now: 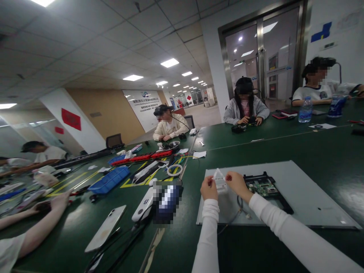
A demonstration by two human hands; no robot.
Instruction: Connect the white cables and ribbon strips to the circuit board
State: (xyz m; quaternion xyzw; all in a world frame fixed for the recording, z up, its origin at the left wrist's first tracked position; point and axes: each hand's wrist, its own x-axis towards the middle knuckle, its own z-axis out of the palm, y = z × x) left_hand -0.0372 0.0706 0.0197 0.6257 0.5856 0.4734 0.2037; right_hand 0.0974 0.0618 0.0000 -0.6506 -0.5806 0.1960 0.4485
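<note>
My left hand and my right hand are raised over the left part of a flat grey panel. Between them they pinch a small white strip bent to a peak, with faint dark print on it; its exact kind is too small to tell. To the right of my right hand, a green circuit board in a black frame lies on the panel. A thin grey cable with a light connector rests below my hands, partly hidden by my right wrist.
Left of the panel are a white device with a blurred dark part, a white phone, a blue tray and a ring of white cable. A co-worker's arms reach in at far left. Other people sit across the green table.
</note>
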